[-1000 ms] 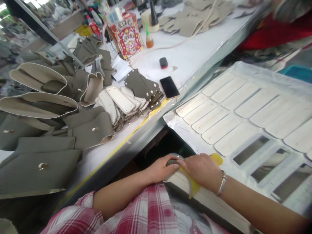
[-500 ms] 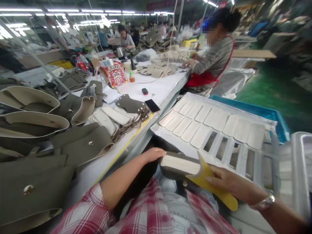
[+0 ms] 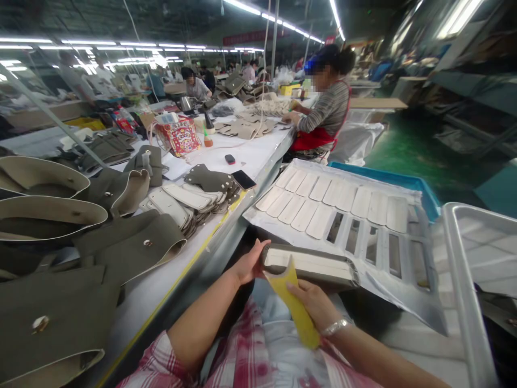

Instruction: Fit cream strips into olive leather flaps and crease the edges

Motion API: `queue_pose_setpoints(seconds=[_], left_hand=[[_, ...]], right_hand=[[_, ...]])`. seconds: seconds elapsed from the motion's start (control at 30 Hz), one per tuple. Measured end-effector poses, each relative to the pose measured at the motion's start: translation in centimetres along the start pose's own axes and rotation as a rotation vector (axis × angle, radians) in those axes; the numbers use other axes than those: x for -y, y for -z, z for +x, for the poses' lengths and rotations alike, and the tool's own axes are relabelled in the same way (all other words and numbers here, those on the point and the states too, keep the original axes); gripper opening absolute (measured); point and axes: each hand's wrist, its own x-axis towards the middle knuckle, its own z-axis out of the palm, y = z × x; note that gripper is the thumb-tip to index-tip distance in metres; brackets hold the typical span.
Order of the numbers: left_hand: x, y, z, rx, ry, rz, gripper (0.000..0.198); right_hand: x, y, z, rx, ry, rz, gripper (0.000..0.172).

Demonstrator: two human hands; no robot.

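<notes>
My left hand [image 3: 249, 263] grips the near end of an olive leather piece [image 3: 311, 265] with a pale strip on top, held over my lap. My right hand [image 3: 313, 302] holds a flat yellow tool [image 3: 294, 304], whose forked upper tip touches the near edge of the piece. Just beyond lies a white sheet [image 3: 375, 258] carrying rows of pale oblong patches [image 3: 323, 199], with several dark empty slots in its near row.
Olive leather bag panels [image 3: 121, 242] and a pile of small straps [image 3: 194, 196] cover the white table [image 3: 258, 153] on the left, beside a phone [image 3: 243, 179]. A metal tray [image 3: 464, 280] stands at the right. Another person [image 3: 323, 116] works further along the table.
The view has lifted from my lap toward the hall. My right hand drew the yellow tool back along the piece toward my left hand, and the piece is now held higher.
</notes>
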Motion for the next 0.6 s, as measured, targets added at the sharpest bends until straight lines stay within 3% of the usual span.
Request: queue_pose_setpoints(seconds=[0.1,0.23,0.4,0.6], left_hand=[[0.6,0.2,-0.2,0.006,-0.108,-0.088,0.061],[1.3,0.2,-0.4,0.035,-0.232,-0.187,0.065],[1.5,-0.4,0.0,-0.057,-0.238,-0.138,0.07],[1.3,-1.5,1.3,-0.209,-0.295,-0.061,0.058]], right_hand=[[-0.3,-2.6,0.7,0.031,-0.059,0.172,0.031],[-0.3,-4.6,1.3,0.128,-0.105,0.215,0.028],[0.0,-4.8,1.9,0.252,-0.11,0.275,0.024],[0.4,-4.1,2.6,0.26,-0.164,0.218,0.026]])
